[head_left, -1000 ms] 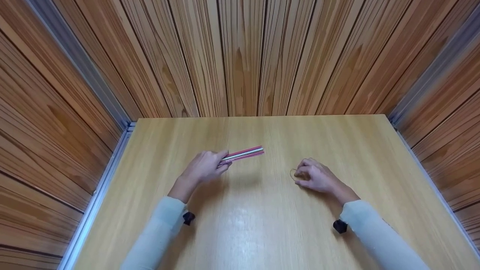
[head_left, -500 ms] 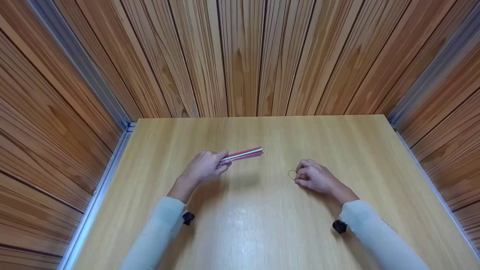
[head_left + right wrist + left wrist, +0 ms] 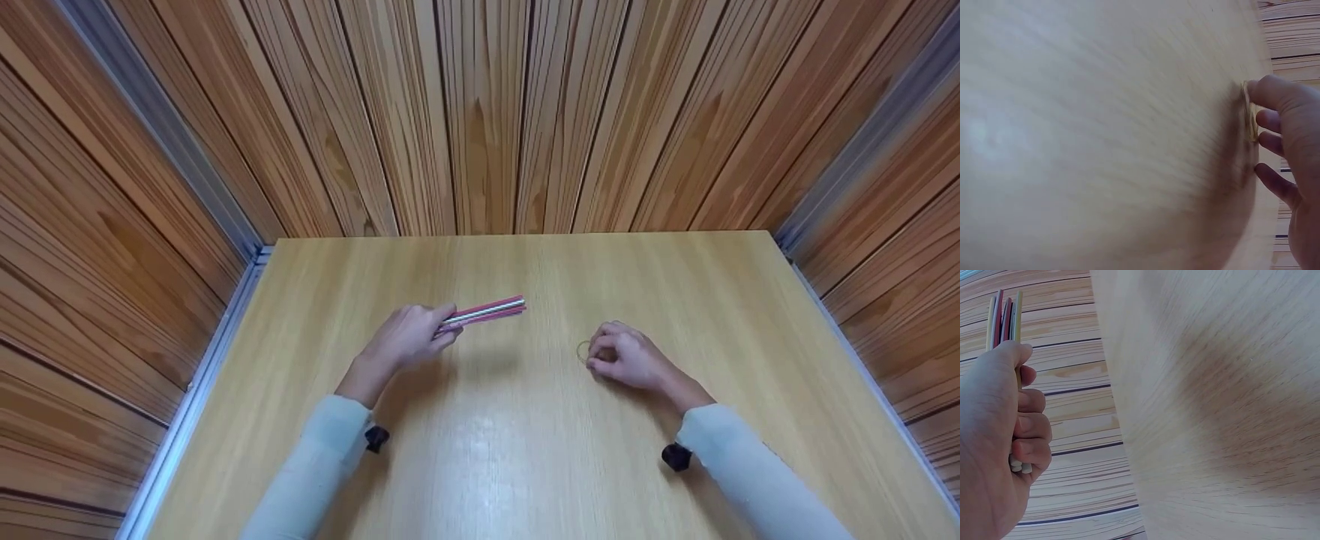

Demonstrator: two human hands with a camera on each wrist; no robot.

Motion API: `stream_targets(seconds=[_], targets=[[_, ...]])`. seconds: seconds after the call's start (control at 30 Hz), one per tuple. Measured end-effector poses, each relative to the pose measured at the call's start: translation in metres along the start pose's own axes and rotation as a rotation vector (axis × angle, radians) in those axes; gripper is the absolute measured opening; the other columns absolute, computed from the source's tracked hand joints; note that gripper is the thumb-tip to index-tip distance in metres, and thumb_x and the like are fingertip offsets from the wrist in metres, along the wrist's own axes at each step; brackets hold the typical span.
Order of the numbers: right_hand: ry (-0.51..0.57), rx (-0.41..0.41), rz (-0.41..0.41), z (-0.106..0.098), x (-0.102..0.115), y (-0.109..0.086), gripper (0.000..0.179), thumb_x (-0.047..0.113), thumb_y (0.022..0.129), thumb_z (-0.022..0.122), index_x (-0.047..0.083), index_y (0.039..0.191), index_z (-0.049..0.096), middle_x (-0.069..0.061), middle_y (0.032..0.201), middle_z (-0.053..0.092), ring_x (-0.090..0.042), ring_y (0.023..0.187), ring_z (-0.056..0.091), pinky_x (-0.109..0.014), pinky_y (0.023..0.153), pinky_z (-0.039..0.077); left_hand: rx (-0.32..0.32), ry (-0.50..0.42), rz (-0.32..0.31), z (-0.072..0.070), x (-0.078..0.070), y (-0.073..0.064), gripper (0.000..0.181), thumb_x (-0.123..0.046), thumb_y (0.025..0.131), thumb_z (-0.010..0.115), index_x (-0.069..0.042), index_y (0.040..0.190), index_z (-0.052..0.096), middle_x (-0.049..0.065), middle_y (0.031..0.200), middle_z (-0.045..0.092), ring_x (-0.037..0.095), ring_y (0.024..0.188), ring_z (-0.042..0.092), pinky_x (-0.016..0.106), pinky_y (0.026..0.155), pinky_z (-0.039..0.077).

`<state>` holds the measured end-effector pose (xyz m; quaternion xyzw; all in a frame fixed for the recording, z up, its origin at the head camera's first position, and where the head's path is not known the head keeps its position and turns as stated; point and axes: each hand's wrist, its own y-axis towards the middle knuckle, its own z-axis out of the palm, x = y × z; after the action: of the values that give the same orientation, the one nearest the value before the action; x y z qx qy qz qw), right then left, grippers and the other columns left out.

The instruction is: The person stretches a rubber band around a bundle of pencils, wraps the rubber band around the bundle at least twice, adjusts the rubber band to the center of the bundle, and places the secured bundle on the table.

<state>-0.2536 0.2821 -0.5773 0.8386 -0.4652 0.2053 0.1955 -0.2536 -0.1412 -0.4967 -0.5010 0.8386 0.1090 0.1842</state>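
In the head view my left hand (image 3: 409,334) grips a bundle of thin pencils (image 3: 491,309), pink and silver-striped, raised over the table with their far ends pointing right. The left wrist view shows its fingers curled round the pencils (image 3: 1006,320), which also look yellow and dark there; pale ends poke out below the fist. My right hand (image 3: 630,354) is low over the table to the right, with a thin yellowish rubber band (image 3: 581,350) at its fingertips. In the right wrist view thumb and fingers hold the rubber band (image 3: 1251,118); whether it touches the table is unclear.
A light wooden table (image 3: 480,450) lies under both hands. Wood-plank walls (image 3: 480,120) rise behind and at the sides, with a grey metal rail (image 3: 191,382) along the left edge. A small black device (image 3: 676,457) sits at each wrist.
The rubber band has shifted slightly at the right fingertips, and the right hand has dipped a little. My left hand and the pencils have stayed almost still.
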Motion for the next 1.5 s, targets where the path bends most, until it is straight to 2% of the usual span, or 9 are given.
stream_targets(seconds=[0.3, 0.5, 0.6, 0.73, 0.9, 1.2, 1.27, 1.37, 1.5], targets=[[0.537, -0.173, 0.181, -0.004, 0.01, 0.006, 0.005, -0.001, 0.101, 0.077, -0.003, 0.1, 0.082, -0.009, 0.102, 0.086, -0.001, 0.096, 0.075, -0.016, 0.095, 0.057, -0.009, 0.008, 0.03, 0.003, 0.002, 0.001, 0.019, -0.032, 0.112, 0.07, -0.013, 0.117, 0.069, -0.002, 0.08, 0.055, 0.013, 0.066, 0.047, 0.024, 0.059, 0.035], [0.741, -0.274, 0.141, -0.007, 0.017, 0.01, 0.008, -0.01, 0.102, 0.07, -0.019, 0.1, 0.07, 0.006, 0.09, 0.085, -0.007, 0.087, 0.079, -0.017, 0.079, 0.058, -0.009, 0.018, 0.041, 0.004, 0.002, 0.002, 0.02, -0.033, 0.113, 0.069, -0.013, 0.116, 0.068, -0.003, 0.08, 0.053, 0.012, 0.066, 0.046, 0.024, 0.059, 0.034], [0.838, -0.307, 0.108, -0.009, 0.021, 0.012, 0.009, -0.014, 0.102, 0.065, -0.022, 0.097, 0.063, 0.008, 0.084, 0.083, -0.005, 0.082, 0.081, -0.018, 0.079, 0.062, 0.004, 0.018, 0.026, 0.004, 0.002, 0.002, 0.021, -0.034, 0.113, 0.068, -0.013, 0.116, 0.067, -0.003, 0.08, 0.053, 0.013, 0.067, 0.047, 0.025, 0.059, 0.035], [1.042, -0.302, 0.022, -0.01, 0.024, 0.014, 0.017, -0.016, 0.104, 0.057, -0.009, 0.091, 0.066, 0.004, 0.081, 0.08, -0.008, 0.077, 0.081, -0.025, 0.082, 0.068, 0.024, 0.001, -0.006, 0.004, 0.001, 0.002, 0.019, -0.033, 0.113, 0.069, -0.014, 0.116, 0.068, -0.001, 0.081, 0.055, 0.015, 0.068, 0.049, 0.027, 0.06, 0.037], [1.251, -0.252, -0.03, -0.011, 0.025, 0.015, 0.036, -0.013, 0.108, 0.053, 0.013, 0.099, 0.076, 0.003, 0.083, 0.081, -0.009, 0.076, 0.08, -0.027, 0.079, 0.069, 0.036, -0.006, -0.033, 0.003, 0.001, 0.002, 0.019, -0.033, 0.112, 0.071, -0.015, 0.118, 0.069, 0.0, 0.084, 0.06, 0.017, 0.071, 0.053, 0.029, 0.064, 0.041], [1.286, -0.175, -0.091, -0.012, 0.026, 0.014, 0.044, -0.014, 0.11, 0.047, 0.01, 0.113, 0.084, -0.002, 0.105, 0.088, -0.012, 0.089, 0.085, -0.025, 0.076, 0.068, 0.025, 0.012, -0.016, 0.002, 0.0, 0.002, 0.02, -0.033, 0.113, 0.069, -0.014, 0.117, 0.069, -0.001, 0.081, 0.056, 0.015, 0.069, 0.05, 0.029, 0.062, 0.038], [1.245, -0.161, -0.061, -0.013, 0.028, 0.014, 0.046, -0.014, 0.109, 0.046, 0.011, 0.113, 0.085, 0.0, 0.11, 0.088, -0.012, 0.093, 0.086, -0.024, 0.073, 0.067, 0.009, 0.023, 0.004, 0.003, 0.0, 0.002, 0.019, -0.032, 0.113, 0.068, -0.013, 0.115, 0.068, -0.003, 0.08, 0.054, 0.014, 0.068, 0.048, 0.028, 0.061, 0.036], [1.125, -0.161, 0.01, -0.014, 0.031, 0.014, 0.035, -0.014, 0.109, 0.052, 0.001, 0.115, 0.082, 0.004, 0.114, 0.088, -0.01, 0.098, 0.086, -0.021, 0.068, 0.064, -0.014, 0.037, 0.034, 0.003, 0.0, 0.001, 0.018, -0.031, 0.113, 0.067, -0.012, 0.111, 0.067, -0.004, 0.08, 0.051, 0.013, 0.068, 0.046, 0.028, 0.061, 0.034], [0.997, -0.133, 0.08, -0.013, 0.033, 0.015, 0.024, -0.01, 0.107, 0.064, -0.009, 0.13, 0.07, 0.009, 0.119, 0.087, -0.008, 0.103, 0.086, -0.017, 0.061, 0.057, -0.007, 0.018, 0.014, 0.002, 0.0, 0.001, 0.019, -0.032, 0.113, 0.068, -0.013, 0.114, 0.068, -0.003, 0.081, 0.055, 0.014, 0.069, 0.048, 0.028, 0.061, 0.036]])
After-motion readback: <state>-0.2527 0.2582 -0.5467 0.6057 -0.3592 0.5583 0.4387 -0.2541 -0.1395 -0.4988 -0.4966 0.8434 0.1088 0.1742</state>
